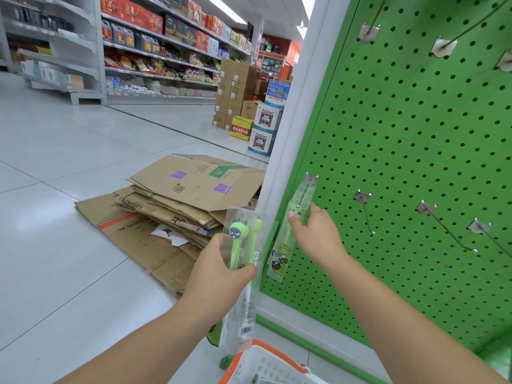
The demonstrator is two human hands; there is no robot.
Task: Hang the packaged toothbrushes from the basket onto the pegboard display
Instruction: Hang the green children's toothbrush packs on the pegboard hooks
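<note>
We note the basket [266, 364] is cut off at the bottom edge; only its white lattice wall and orange rim show, and its contents are hard to make out. The upper hooks [368, 31] run out of the top of the view. The pegboard [415, 128] meets a white upright post [293, 128] on its left edge; open floor [69, 162] and flattened cardboard [171, 206] lie left of that.

We find the right hand [315, 239] pinching a clear toothbrush pack [293, 225] at mid-height, thumb on its front, fingers behind it. The pack's top sits at the leftmost lower hook [310, 180], flat near the board; whether it is fully threaded we cannot tell.

The left hand [219, 270] grips a second toothbrush pack [243, 245], fingers curled round its middle, green cartoon-headed handles upright, its lower end reaching down to the basket.
</note>
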